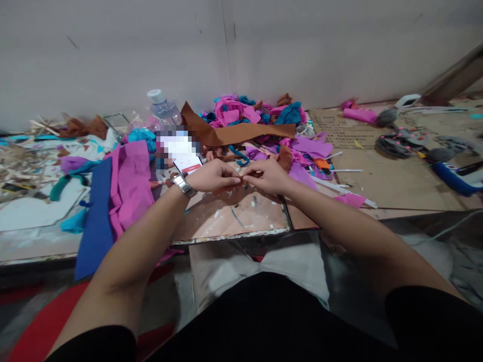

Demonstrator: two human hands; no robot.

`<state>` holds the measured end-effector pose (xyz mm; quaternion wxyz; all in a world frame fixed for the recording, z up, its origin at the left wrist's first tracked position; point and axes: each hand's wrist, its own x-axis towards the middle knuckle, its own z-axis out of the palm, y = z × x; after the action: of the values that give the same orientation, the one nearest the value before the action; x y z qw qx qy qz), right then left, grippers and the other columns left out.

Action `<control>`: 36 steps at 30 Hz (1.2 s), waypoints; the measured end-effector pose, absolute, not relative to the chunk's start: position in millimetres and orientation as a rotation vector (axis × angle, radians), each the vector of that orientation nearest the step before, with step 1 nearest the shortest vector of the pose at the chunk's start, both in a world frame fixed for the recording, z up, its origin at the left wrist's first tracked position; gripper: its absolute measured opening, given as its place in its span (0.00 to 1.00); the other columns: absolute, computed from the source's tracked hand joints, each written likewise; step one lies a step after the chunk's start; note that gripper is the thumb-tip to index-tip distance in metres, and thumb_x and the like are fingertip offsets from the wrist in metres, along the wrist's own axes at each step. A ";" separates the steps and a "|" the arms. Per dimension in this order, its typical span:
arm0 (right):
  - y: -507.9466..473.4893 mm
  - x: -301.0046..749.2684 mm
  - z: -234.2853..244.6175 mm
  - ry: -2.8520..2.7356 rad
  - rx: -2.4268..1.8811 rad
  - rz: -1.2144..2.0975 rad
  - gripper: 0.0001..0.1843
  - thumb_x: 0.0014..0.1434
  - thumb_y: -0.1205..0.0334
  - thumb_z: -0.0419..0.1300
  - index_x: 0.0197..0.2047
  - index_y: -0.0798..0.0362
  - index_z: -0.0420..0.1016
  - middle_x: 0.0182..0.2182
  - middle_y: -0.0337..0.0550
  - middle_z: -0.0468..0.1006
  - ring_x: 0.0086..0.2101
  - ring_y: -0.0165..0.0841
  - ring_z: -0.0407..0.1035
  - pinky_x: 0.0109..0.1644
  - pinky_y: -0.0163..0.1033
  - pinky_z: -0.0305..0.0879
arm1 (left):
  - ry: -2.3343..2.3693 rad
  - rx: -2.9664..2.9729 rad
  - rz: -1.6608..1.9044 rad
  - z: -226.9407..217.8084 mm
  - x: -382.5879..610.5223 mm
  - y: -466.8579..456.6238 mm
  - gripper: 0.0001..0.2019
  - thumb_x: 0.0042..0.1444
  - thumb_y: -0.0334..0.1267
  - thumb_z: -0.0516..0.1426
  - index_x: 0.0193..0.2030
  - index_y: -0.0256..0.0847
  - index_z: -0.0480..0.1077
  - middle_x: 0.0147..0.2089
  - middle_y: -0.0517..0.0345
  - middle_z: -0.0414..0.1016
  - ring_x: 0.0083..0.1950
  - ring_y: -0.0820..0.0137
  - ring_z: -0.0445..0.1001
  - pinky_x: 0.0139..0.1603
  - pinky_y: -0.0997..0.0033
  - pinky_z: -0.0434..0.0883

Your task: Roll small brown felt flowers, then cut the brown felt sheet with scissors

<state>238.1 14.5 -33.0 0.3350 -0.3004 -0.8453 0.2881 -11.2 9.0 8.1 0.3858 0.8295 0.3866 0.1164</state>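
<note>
My left hand [216, 176], with a metal watch [184, 185] on the wrist, pinches a small brown piece of crepe paper [242, 180] between thumb and fingertips. From the other side my right hand [267, 176] grips the same piece, so both sets of fingertips almost meet over the near edge of the table [234, 221]. Much of the brown piece is hidden by my fingers. Just behind the left hand lies a phone [188, 165] with a lit screen, partly blurred out. A long brown strip [245, 134] stretches behind both hands.
Pink sheets [132, 176] and a blue sheet [97, 216] hang over the front edge at left. A clear bottle [165, 108] stands behind. Pink and teal scraps [241, 110] are heaped near the wall. White sticks [339, 186] and cardboard [362, 151] lie at right.
</note>
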 end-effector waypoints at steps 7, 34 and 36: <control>18.7 240.6 -36.3 -2.145 -0.900 0.770 0.10 0.64 0.58 0.65 0.39 0.53 0.88 0.33 0.43 0.88 0.33 0.36 0.78 0.39 0.39 0.68 | 0.986 2.154 0.165 14.1 -25.7 18.7 0.20 0.66 0.55 0.60 0.42 0.41 0.86 0.31 0.56 0.84 0.29 0.71 0.77 0.31 0.74 0.68; 22.6 240.9 -42.6 -2.107 -0.878 0.809 0.11 0.64 0.58 0.65 0.41 0.53 0.87 0.32 0.42 0.87 0.32 0.34 0.76 0.39 0.37 0.68 | 1.152 2.423 0.683 13.2 -16.9 6.5 0.22 0.66 0.57 0.62 0.49 0.40 0.85 0.42 0.51 0.88 0.38 0.66 0.83 0.42 0.71 0.74; 19.4 238.9 -42.9 -2.158 -0.860 0.799 0.10 0.64 0.59 0.65 0.41 0.52 0.88 0.35 0.43 0.88 0.35 0.35 0.78 0.41 0.38 0.69 | 1.081 2.458 0.453 12.6 -15.0 5.6 0.21 0.67 0.57 0.60 0.44 0.41 0.86 0.34 0.55 0.86 0.31 0.70 0.78 0.35 0.72 0.69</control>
<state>238.9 19.4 -42.9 0.3357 -0.3299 -0.8274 0.3063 -15.0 5.6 12.6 0.2074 0.8830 0.3883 0.1629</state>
